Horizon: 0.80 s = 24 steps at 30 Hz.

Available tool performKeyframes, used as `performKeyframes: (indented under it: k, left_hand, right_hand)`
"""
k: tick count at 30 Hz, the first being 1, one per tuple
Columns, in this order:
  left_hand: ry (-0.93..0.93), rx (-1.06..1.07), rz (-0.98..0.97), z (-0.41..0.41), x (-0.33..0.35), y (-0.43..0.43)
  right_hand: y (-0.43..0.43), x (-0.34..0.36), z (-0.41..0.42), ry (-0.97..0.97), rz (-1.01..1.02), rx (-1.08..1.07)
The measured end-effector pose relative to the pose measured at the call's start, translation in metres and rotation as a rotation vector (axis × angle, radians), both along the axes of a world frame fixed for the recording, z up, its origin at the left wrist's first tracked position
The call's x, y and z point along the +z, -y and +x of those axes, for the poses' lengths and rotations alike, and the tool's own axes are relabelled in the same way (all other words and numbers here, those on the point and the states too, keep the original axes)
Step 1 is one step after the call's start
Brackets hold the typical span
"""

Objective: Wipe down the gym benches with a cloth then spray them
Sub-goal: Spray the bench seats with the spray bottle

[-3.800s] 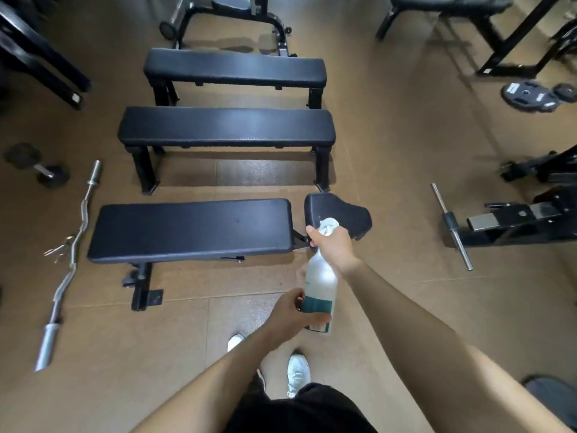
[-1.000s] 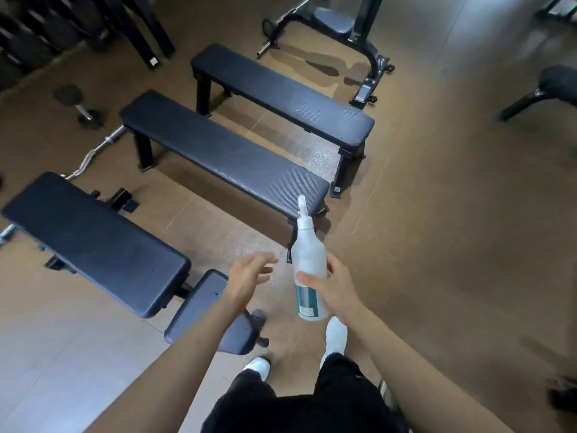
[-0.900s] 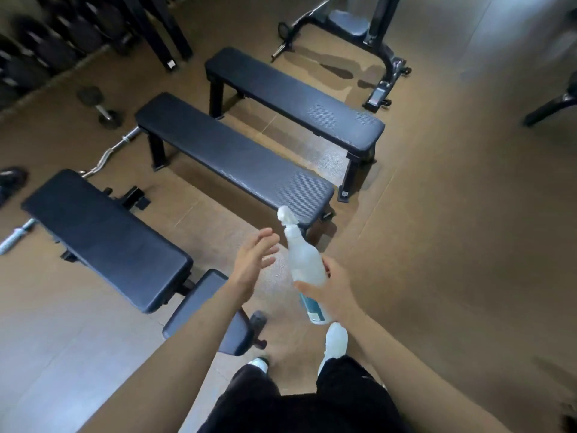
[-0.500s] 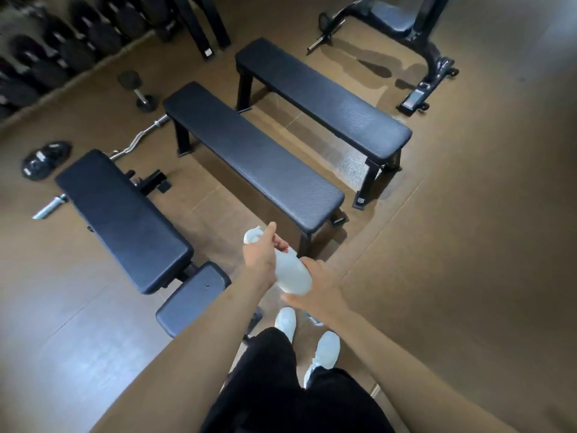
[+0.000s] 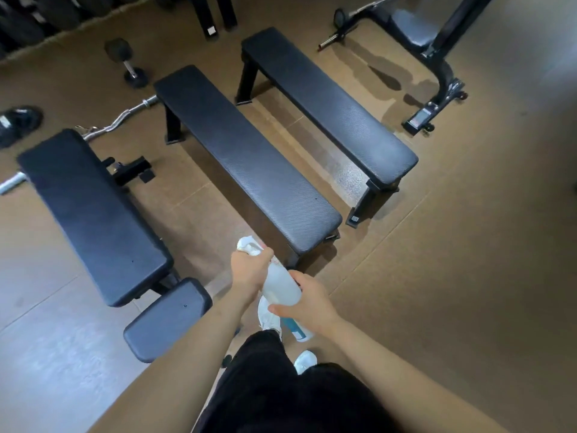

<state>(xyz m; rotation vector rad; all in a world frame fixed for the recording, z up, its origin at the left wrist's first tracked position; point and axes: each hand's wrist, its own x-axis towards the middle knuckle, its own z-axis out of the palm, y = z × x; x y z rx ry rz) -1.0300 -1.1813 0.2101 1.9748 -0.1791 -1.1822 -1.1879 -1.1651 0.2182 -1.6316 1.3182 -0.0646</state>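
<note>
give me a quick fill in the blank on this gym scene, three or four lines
Of the left hand and right hand, the ____ one grips the nozzle end of the spray bottle.
Side by side ahead of the person stand ____ black benches.
The dumbbell lies on the ____.
Missing words: left; three; floor.

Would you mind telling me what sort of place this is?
Most likely a gym's free-weights area: three padded black benches stand side by side, and a dumbbell and a curl bar lie on the floor.
</note>
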Motion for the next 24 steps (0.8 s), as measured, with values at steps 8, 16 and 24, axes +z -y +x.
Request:
performKeyframes:
  k: [8,16,24]
  left_hand:
    - [0.162,-0.164,-0.17,0.024,-0.01,0.036]
    - [0.251,0.01,-0.088,0.004,-0.006,0.076]
    - [0.22,-0.061,-0.115,-0.03,-0.013,0.103]
  right_hand:
    - [0.059,-0.012,0.027,0.042,0.069,-0.02]
    - [0.1,-0.022,0.014,0.064,0.101,-0.007]
    - [0.135,-0.033,-0.015,0.161,0.25,0.004]
